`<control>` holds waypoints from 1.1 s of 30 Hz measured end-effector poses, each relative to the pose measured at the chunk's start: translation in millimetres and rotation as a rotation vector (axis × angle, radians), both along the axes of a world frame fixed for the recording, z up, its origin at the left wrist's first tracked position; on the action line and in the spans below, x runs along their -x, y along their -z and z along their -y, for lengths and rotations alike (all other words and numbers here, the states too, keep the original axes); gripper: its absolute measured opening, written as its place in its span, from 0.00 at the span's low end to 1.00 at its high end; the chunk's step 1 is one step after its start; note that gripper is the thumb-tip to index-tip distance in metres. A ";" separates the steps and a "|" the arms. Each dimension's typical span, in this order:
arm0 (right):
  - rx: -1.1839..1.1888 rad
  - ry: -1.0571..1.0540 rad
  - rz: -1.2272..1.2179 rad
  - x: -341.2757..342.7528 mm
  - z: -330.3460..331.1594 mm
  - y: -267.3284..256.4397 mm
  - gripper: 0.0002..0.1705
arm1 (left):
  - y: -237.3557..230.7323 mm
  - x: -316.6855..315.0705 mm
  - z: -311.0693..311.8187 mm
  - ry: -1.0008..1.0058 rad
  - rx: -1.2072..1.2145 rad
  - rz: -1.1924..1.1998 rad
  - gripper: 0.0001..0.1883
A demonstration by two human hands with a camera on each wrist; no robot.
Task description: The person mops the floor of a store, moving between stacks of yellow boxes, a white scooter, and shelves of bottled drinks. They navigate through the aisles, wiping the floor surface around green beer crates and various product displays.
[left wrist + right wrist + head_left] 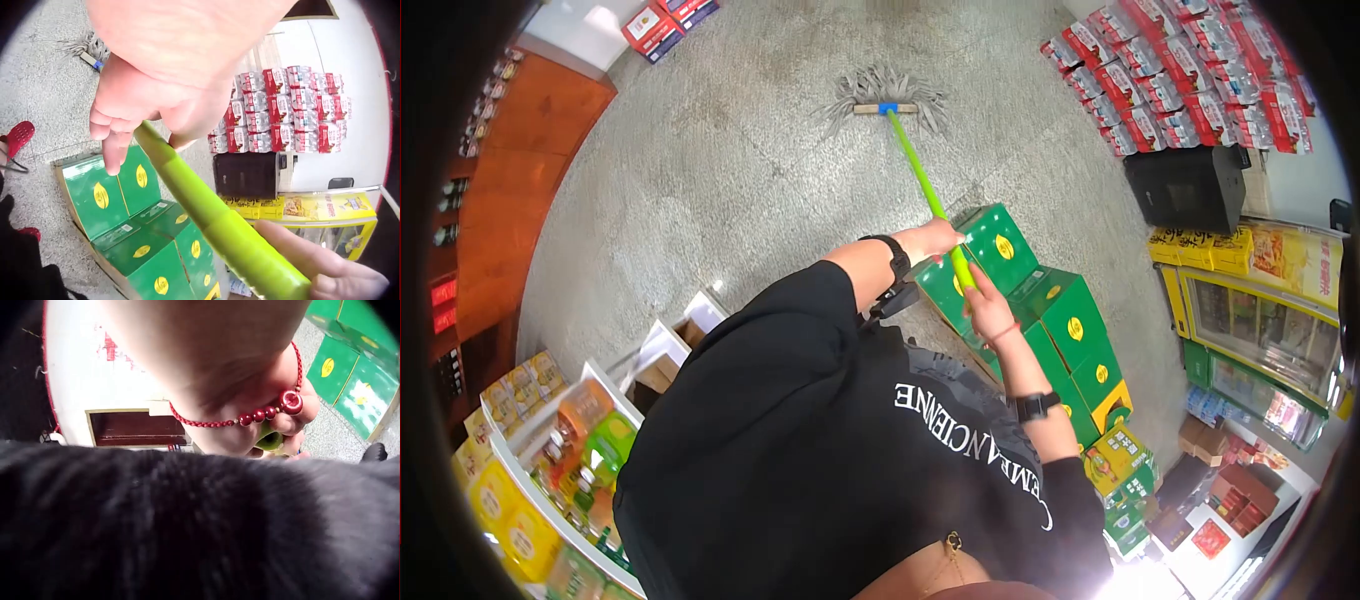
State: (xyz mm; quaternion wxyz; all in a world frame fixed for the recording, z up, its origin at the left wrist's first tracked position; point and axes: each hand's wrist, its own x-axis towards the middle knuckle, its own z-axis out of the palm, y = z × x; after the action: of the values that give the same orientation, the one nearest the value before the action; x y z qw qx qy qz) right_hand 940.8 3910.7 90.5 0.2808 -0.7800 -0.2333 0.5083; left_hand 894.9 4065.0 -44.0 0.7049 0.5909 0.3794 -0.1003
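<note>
A mop with a bright green handle (919,165) stretches away from me, its grey strands (889,85) spread on the floor beyond a blue clamp. My left hand (935,238) grips the handle partway down, and in the left wrist view its fingers curl round the green tube. Closer to my body, my right hand (992,310) holds the handle near its upper end. In the right wrist view that hand (281,419), wearing a red beaded bracelet (262,415), has its fingers round the end of the handle; a black sleeve hides the lower half.
Green cartons (1055,320) with yellow emblems stand stacked right by my hands. At the far right rise red-and-white bottle packs (1180,70), with a black box (1185,190) below them. A glass-fronted yellow cabinet (1255,320) stands at right, wooden shelving (530,170) at left.
</note>
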 end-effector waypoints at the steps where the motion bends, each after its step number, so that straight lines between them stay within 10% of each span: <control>1: -0.006 0.011 -0.005 -2.9 -23.7 9.0 0.28 | 5.6 -1.7 -17.0 -0.036 0.053 0.058 0.18; 23: 0.141 -0.304 -0.385 25.7 -242.4 61.0 0.22 | -128.5 220.1 -148.0 -0.279 0.226 -0.217 0.27; 33: 0.199 -0.356 -0.504 -53.4 -307.0 99.8 0.23 | -208.1 158.0 -176.4 0.070 -0.038 -0.511 0.37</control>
State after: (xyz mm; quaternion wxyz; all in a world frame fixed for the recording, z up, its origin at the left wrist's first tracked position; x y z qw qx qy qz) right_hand 994.2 4217.7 -9.3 0.1585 -0.6001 -0.2383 0.7470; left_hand 736.9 4241.3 164.1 0.5710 0.5724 0.5262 -0.2635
